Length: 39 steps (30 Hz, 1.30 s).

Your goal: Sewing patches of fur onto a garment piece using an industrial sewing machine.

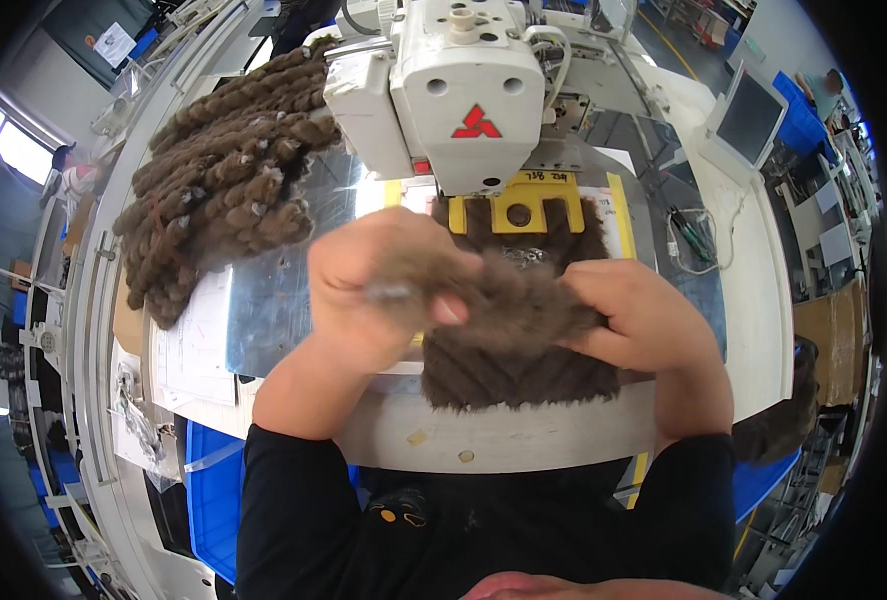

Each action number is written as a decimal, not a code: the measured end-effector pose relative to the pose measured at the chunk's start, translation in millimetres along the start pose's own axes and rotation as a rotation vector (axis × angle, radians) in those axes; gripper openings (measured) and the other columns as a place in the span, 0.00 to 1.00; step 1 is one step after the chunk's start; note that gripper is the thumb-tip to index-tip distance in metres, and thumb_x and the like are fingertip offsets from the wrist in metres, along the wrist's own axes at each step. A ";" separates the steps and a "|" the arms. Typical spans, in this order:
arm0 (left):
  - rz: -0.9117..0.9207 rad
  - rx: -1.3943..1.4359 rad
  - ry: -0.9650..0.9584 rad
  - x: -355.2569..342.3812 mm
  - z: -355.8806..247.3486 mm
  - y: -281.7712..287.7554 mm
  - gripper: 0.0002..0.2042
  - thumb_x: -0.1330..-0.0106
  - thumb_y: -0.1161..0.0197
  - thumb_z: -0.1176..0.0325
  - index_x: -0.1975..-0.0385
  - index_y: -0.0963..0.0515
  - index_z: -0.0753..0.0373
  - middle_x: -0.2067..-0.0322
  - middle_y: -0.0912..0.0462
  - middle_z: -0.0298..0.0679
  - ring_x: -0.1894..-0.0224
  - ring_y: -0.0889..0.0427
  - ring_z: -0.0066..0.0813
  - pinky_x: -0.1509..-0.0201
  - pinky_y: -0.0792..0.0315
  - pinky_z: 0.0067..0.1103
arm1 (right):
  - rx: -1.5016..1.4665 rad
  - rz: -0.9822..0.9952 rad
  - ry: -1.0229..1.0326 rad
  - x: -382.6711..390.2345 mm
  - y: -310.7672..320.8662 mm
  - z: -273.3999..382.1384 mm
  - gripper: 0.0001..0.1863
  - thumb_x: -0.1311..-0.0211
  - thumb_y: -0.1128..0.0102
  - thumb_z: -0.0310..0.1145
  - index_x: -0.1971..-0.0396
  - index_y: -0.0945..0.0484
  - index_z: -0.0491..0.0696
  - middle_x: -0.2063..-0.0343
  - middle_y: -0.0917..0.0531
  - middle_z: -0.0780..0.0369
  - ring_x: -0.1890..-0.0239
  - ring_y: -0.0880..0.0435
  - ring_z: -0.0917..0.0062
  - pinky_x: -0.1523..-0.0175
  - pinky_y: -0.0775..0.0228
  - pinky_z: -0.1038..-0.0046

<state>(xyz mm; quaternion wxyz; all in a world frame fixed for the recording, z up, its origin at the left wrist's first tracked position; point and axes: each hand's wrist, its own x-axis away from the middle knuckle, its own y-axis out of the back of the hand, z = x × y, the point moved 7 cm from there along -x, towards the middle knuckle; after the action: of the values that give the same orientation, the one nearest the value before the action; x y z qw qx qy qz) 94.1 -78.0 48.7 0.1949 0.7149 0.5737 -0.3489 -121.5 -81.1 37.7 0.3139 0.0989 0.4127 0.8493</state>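
Note:
Between my two hands, a brown furry fabric piece [508,305] is held up, blurred by motion. My left hand [363,285] is closed around its left end, thumb toward the middle. Its right end is gripped by my right hand [643,315], fingers curled in. Beneath it, a flat brown furry panel [523,380] lies on the work plate, its far part under a yellow clamp plate [519,215] with a round hole. The white sewing machine head [463,110] stands just beyond. Part of the panel is hidden by the held piece.
Bundled brown furry strips [233,180] are heaped at the left, beside papers [193,345]. A small screen [750,118] stands far right, with green-handled tools [693,235] and a cable nearer. Below the table edge are a blue bin [213,500] and, at right, more brown fur [788,400].

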 end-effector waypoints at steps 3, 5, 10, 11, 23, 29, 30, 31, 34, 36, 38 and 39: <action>-0.228 0.114 0.204 1.4 10.6 34.4 0.26 0.35 0.26 0.49 0.53 0.22 0.67 0.65 0.18 0.43 0.62 0.16 0.35 0.55 0.20 0.30 | 0.054 0.040 -0.075 2.2 -2.3 -0.6 0.17 0.41 0.30 0.40 0.67 0.24 0.42 0.69 0.19 0.54 0.60 0.18 0.51 0.57 0.26 0.57; -0.340 0.126 0.160 -5.2 7.7 50.4 0.26 0.33 0.27 0.50 0.49 0.23 0.67 0.64 0.17 0.43 0.61 0.16 0.35 0.54 0.19 0.30 | 0.082 0.066 -0.068 5.5 -8.2 3.5 0.21 0.41 0.29 0.46 0.68 0.24 0.41 0.71 0.19 0.52 0.63 0.18 0.50 0.59 0.26 0.56; -0.247 0.229 0.198 -15.8 10.8 51.2 0.19 0.37 0.23 0.68 0.49 0.19 0.70 0.61 0.13 0.43 0.60 0.14 0.31 0.51 0.20 0.25 | -0.101 0.363 -0.034 1.7 -50.9 16.6 0.27 0.36 0.32 0.51 0.66 0.24 0.37 0.69 0.20 0.48 0.62 0.18 0.48 0.58 0.26 0.55; -0.235 0.236 0.212 -15.2 12.9 45.3 0.19 0.37 0.23 0.68 0.49 0.19 0.70 0.61 0.13 0.43 0.60 0.14 0.31 0.51 0.20 0.25 | -0.132 0.225 -0.016 -2.8 -50.4 16.2 0.29 0.37 0.31 0.52 0.62 0.24 0.37 0.66 0.19 0.48 0.60 0.18 0.48 0.56 0.25 0.56; 0.320 -0.174 0.203 -1.5 11.0 -42.7 0.16 0.53 0.16 0.77 0.64 0.13 0.67 0.69 0.12 0.42 0.67 0.15 0.28 0.63 0.24 0.22 | -0.287 -0.228 -0.036 -10.1 -39.1 -1.7 0.08 0.44 0.33 0.28 0.66 0.20 0.40 0.68 0.19 0.52 0.62 0.18 0.50 0.57 0.25 0.57; 0.327 -0.219 0.142 2.7 3.9 -44.5 0.17 0.56 0.15 0.74 0.67 0.15 0.68 0.68 0.13 0.43 0.66 0.15 0.32 0.62 0.23 0.24 | -0.432 -0.091 -0.137 -13.5 -49.6 -7.3 0.09 0.43 0.33 0.26 0.64 0.20 0.40 0.65 0.17 0.51 0.59 0.17 0.49 0.56 0.25 0.58; 0.289 -0.236 0.180 0.5 7.5 -46.5 0.17 0.56 0.16 0.75 0.67 0.15 0.68 0.68 0.13 0.43 0.66 0.15 0.33 0.62 0.23 0.25 | -0.473 -0.169 -0.100 -13.0 -48.9 -9.4 0.10 0.43 0.33 0.26 0.63 0.20 0.40 0.65 0.17 0.51 0.58 0.17 0.50 0.56 0.25 0.58; 0.254 -0.251 0.217 -2.0 11.6 -47.7 0.16 0.56 0.17 0.75 0.68 0.15 0.68 0.67 0.13 0.43 0.66 0.15 0.34 0.62 0.22 0.25 | -0.512 -0.251 -0.064 -10.8 -45.8 -10.9 0.10 0.42 0.33 0.26 0.61 0.20 0.40 0.65 0.17 0.51 0.58 0.17 0.50 0.55 0.24 0.59; 0.320 -0.263 0.143 7.1 28.9 -51.5 0.14 0.54 0.20 0.80 0.66 0.15 0.68 0.68 0.13 0.43 0.67 0.15 0.37 0.63 0.22 0.25 | -0.399 -0.280 -0.058 -11.2 -43.1 -17.0 0.13 0.41 0.32 0.28 0.58 0.20 0.41 0.64 0.17 0.50 0.59 0.17 0.51 0.56 0.24 0.60; 0.308 -0.265 0.119 8.3 29.3 -48.5 0.14 0.54 0.21 0.81 0.66 0.15 0.67 0.69 0.13 0.42 0.68 0.15 0.36 0.63 0.22 0.25 | -0.319 -0.261 -0.064 -10.9 -33.6 -14.4 0.15 0.42 0.30 0.30 0.56 0.20 0.42 0.64 0.17 0.52 0.60 0.17 0.54 0.56 0.25 0.62; 0.293 -0.263 0.100 9.9 28.9 -46.9 0.14 0.54 0.22 0.83 0.67 0.15 0.67 0.69 0.13 0.41 0.68 0.15 0.35 0.63 0.22 0.24 | -0.241 -0.238 -0.072 -10.9 -19.7 -6.3 0.17 0.43 0.28 0.31 0.54 0.20 0.44 0.64 0.17 0.54 0.62 0.17 0.57 0.57 0.25 0.63; 0.287 -0.341 0.097 8.9 27.8 -48.8 0.13 0.54 0.22 0.82 0.67 0.15 0.67 0.70 0.13 0.41 0.69 0.15 0.34 0.64 0.23 0.24 | -0.221 -0.315 -0.025 -9.3 -3.9 2.4 0.20 0.45 0.26 0.33 0.52 0.19 0.45 0.64 0.18 0.55 0.64 0.18 0.60 0.58 0.25 0.65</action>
<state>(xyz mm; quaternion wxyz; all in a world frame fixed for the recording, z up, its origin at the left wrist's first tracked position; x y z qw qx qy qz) 40.7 -77.8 29.3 0.3326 0.7620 0.5254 -0.1807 -111.5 -83.5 37.1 0.4572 0.0086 0.3232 0.8285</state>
